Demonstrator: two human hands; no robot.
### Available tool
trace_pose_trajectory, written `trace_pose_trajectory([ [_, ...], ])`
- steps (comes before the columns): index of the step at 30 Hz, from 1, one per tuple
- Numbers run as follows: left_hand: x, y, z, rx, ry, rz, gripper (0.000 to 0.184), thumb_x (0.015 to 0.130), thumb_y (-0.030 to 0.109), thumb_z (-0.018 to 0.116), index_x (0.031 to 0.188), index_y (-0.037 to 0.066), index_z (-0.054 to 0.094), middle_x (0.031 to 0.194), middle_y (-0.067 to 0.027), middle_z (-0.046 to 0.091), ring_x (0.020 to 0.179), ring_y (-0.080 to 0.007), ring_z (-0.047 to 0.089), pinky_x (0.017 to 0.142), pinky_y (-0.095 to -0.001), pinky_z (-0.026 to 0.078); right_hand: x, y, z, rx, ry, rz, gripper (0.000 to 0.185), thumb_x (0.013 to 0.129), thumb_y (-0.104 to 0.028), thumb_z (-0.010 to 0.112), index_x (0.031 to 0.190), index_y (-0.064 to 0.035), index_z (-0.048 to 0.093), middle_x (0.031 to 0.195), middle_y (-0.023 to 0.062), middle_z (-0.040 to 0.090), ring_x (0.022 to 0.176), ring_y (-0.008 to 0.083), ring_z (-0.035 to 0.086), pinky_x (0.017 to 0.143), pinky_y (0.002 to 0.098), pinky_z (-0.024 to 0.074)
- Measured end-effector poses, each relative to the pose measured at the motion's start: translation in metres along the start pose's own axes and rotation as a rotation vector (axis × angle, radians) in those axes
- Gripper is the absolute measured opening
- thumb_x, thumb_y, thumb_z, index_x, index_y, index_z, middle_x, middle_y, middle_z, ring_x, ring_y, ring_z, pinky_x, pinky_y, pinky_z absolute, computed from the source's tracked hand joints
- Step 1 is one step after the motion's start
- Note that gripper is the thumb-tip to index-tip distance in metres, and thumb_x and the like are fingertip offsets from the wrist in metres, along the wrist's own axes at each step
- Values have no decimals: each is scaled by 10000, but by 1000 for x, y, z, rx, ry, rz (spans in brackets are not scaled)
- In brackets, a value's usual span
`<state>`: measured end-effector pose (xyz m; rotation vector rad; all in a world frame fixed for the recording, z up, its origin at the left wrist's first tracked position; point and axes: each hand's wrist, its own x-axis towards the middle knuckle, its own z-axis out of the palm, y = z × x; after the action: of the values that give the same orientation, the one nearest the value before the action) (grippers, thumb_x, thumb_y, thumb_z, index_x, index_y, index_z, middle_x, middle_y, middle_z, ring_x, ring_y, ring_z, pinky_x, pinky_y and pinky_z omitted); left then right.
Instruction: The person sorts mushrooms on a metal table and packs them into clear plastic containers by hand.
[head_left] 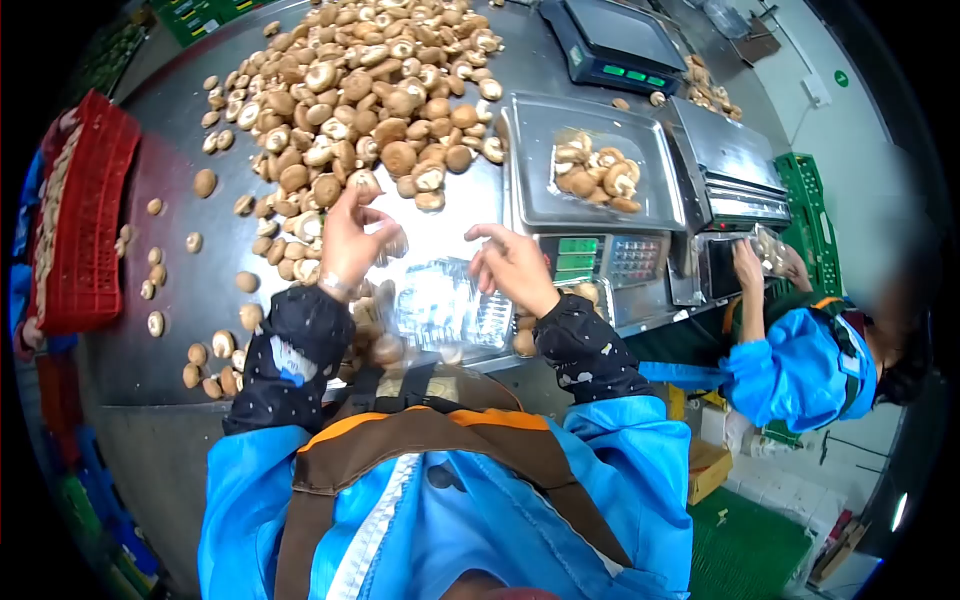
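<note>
My left hand (350, 243) reaches over the front of the mushroom pile (380, 100), thumb and fingers apart. Its fingertips are close to a mushroom (365, 183); whether they touch it I cannot tell. Brown caps and pale stems show all through the pile. My right hand (515, 268) hovers over the right side of clear plastic trays (445, 305), fingers loosely bent and apart, with nothing visible in them. The trays lie on the metal table (145, 355) between my two hands, partly blurred. Beside my right wrist, a few mushrooms (585, 292) sit in a clear tray.
To the right, a scale (600, 258) carries a clear tray of mushrooms (600, 175) on its pan. Behind stands another scale (615, 45). A wrapping machine (730, 165) is further right, where a co-worker (800, 365) handles a pack. A red crate (95, 220) stands left.
</note>
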<state>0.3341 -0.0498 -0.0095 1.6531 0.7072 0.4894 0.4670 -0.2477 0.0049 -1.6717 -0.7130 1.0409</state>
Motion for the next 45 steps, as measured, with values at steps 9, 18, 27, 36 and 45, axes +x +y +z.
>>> trace_pose_trajectory([
  [9, -71, -22, -89, -406, -172, -245, 446, 713, -152, 643, 1124, -25, 525, 951, -87, 633, 874, -159, 633, 759, -260, 538, 140, 41, 29, -787, 301, -59, 528, 733, -308, 674, 1054, 54, 462, 1019, 273, 578, 885, 417, 603, 784, 451, 491],
  [18, -105, 12, -117, -784, -111, -322, 787, 621, -89, 661, 1338, 27, 358, 1136, -126, 561, 1055, -225, 570, 879, -296, 499, 69, -37, -16, -427, 314, -148, 466, 681, -256, 753, 961, -14, 470, 862, 136, 596, 793, 253, 612, 715, 338, 499],
  [27, -110, -11, -142, -979, -206, -404, 764, 694, -159, 518, 1400, 34, 300, 1322, -136, 463, 1090, -226, 575, 860, -346, 530, 28, -21, -160, -1290, 775, -602, 394, 713, -239, 734, 1035, -63, 589, 1040, 160, 588, 960, 347, 545, 879, 418, 395],
  [36, -90, -33, -165, -440, 366, -61, 671, 681, -190, 376, 1323, 6, 385, 1342, -180, 435, 1172, -281, 512, 973, -345, 447, 59, -21, 142, -183, -346, -257, 681, 907, -201, 570, 1442, -41, 181, 1203, 168, 542, 910, 198, 610, 749, 279, 498],
  [45, -96, -56, -250, -204, 438, -502, 714, 745, -125, 404, 1386, 121, 206, 1236, -224, 503, 965, -365, 623, 711, -415, 571, 93, -17, 262, -226, -257, -363, 420, 892, -103, 497, 1286, -10, 387, 978, 201, 617, 789, 273, 646, 691, 363, 502],
])
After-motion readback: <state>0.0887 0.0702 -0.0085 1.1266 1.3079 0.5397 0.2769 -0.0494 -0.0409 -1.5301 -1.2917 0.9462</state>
